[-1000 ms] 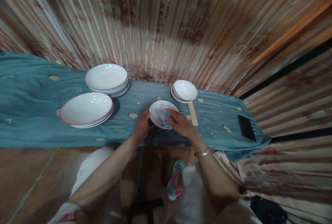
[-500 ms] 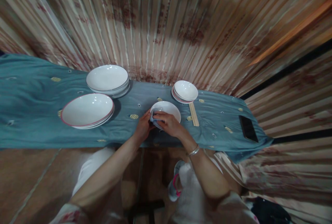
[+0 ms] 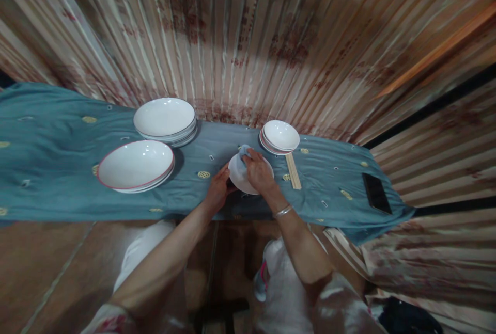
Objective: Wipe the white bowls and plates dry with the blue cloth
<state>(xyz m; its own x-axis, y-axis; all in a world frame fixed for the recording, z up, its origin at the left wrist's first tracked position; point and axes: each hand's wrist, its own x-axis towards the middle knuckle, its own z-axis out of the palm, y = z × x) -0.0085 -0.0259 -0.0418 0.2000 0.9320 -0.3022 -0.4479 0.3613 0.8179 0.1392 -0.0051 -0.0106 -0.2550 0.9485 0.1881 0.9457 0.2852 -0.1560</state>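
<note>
"Where was the bowl?"
"The left hand gripped it over the tablecloth; the right hand held a rag at its far rim."
"The printed marks?"
"They were too small to read."

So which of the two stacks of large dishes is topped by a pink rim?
The front-left stack, nearer the camera: its top dish has a pink rim, while the farther stack carries a dark-rimmed dish on top.
</note>
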